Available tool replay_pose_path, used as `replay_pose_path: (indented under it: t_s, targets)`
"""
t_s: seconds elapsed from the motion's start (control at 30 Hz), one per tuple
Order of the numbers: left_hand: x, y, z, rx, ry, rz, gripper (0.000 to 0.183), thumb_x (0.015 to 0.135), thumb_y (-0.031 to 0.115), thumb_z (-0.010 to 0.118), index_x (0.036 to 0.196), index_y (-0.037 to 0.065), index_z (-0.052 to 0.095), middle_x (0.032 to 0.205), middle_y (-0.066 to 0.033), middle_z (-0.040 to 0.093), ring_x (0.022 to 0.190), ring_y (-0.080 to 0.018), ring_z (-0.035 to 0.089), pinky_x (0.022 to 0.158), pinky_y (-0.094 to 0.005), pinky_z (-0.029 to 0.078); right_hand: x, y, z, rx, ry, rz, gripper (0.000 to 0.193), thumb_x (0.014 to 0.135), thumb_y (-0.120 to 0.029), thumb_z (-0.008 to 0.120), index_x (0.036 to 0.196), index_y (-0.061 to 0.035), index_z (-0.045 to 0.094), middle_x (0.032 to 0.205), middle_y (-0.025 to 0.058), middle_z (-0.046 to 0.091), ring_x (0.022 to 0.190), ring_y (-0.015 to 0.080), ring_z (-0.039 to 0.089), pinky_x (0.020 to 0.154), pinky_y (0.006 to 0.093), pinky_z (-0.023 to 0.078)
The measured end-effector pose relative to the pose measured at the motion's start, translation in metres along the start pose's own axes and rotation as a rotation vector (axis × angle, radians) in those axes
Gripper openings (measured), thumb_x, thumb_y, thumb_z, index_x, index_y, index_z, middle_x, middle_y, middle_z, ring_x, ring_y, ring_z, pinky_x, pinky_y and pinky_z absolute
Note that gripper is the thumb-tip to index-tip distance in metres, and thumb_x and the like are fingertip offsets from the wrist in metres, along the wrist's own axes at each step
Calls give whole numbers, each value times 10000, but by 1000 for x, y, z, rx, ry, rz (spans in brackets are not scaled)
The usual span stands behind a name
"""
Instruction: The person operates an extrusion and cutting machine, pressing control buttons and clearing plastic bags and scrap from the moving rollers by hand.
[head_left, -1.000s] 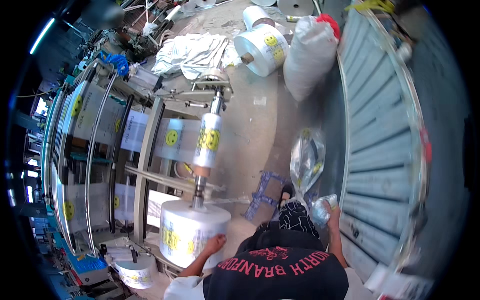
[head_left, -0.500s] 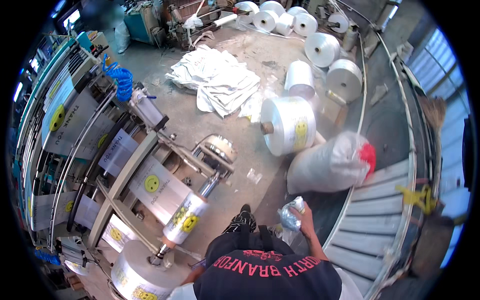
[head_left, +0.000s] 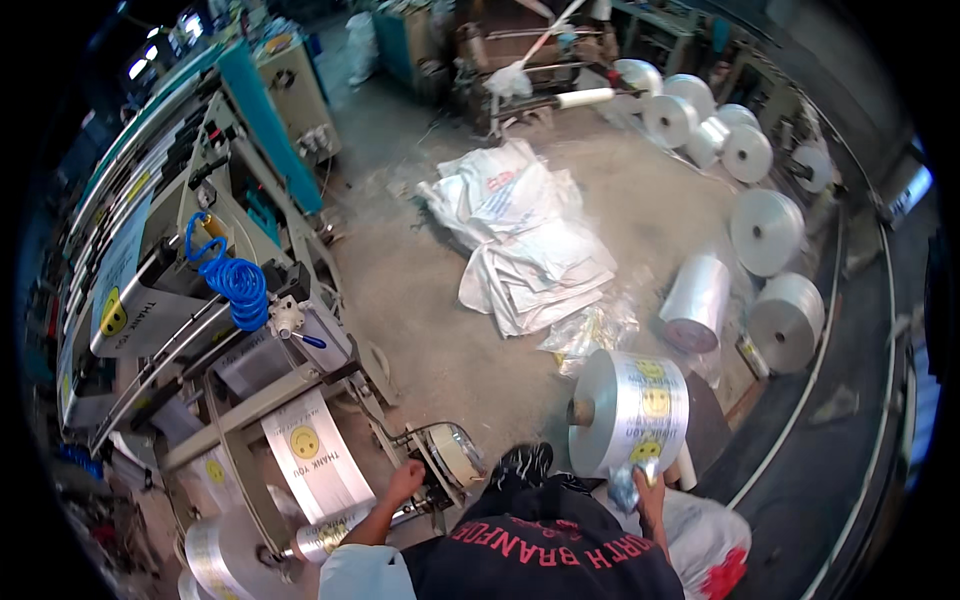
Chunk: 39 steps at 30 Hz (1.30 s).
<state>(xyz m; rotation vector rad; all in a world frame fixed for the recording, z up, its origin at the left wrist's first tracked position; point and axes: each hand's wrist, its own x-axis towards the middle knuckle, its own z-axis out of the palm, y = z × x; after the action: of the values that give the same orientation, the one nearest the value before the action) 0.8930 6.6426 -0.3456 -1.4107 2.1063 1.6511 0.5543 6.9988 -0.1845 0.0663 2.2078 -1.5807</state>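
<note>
My right hand [head_left: 650,492] is closed around a crumpled bundle of clear, bluish plastic film [head_left: 624,488]. It is close to the near side of a large white film roll [head_left: 640,400] printed with yellow smiley faces. My left hand [head_left: 404,482] is curled closed, and nothing shows in it. It hovers above the end of the machine's roller, close to a round cream-coloured wheel [head_left: 457,456]. Beside that hand, a printed film web [head_left: 318,455] runs down to a smaller roll [head_left: 322,540] on a shaft.
On the left stands a long printing machine with a coiled blue air hose [head_left: 232,285]. White sacks [head_left: 530,235] lie piled on the floor ahead. Several film rolls [head_left: 768,232] line the right side. A stuffed white sack with a red end [head_left: 710,540] is at my right.
The view has swung left and I am nearer the printed roll. My left hand has come up into view over the machine's end. My right hand still holds the plastic bundle.
</note>
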Motion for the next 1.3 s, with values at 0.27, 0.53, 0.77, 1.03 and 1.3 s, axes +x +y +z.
replay_pose_path:
  t_s: [0.27, 0.53, 0.77, 1.03, 1.3]
  targets:
    - [-61, 36, 41, -93, -158, -433, 383, 834, 417, 492, 883, 59, 620, 740, -106, 623, 700, -213, 620, 635, -379, 480, 208, -163, 155, -386, -730, -61, 583, 731, -276, 684, 1164, -6, 401, 898, 131, 583, 807, 197, 579, 690, 320, 478]
    - [139, 116, -72, -167, 53, -404, 363, 837, 336, 562, 1025, 27, 595, 839, -109, 632, 734, -224, 619, 682, -374, 493, 325, -270, 398, -591, -1294, -122, 572, 739, -194, 705, 1208, -37, 417, 961, 103, 576, 847, 137, 543, 727, 281, 457]
    - [355, 288, -252, -973, 335, -370, 342, 854, 168, 534, 1159, 16, 501, 845, -75, 598, 691, -131, 575, 585, -214, 439, 396, -405, 547, -534, -1218, -250, 612, 739, -299, 723, 1203, -52, 409, 958, 138, 591, 871, 209, 572, 770, 311, 457]
    - [559, 306, -380, -501, 121, -349, 362, 857, 262, 545, 1144, 42, 568, 909, -44, 636, 767, -131, 592, 647, -269, 478, 554, -509, 771, -619, -1325, -439, 673, 722, -313, 728, 1239, -58, 380, 1044, 182, 574, 996, 272, 562, 844, 321, 430]
    - [664, 358, -522, -905, 447, -501, 262, 892, 236, 493, 1074, 76, 591, 849, -61, 642, 719, -159, 605, 600, -277, 486, 692, -682, 996, -829, -1565, -644, 619, 732, -347, 697, 1222, -109, 403, 1010, 186, 594, 955, 348, 573, 790, 376, 449]
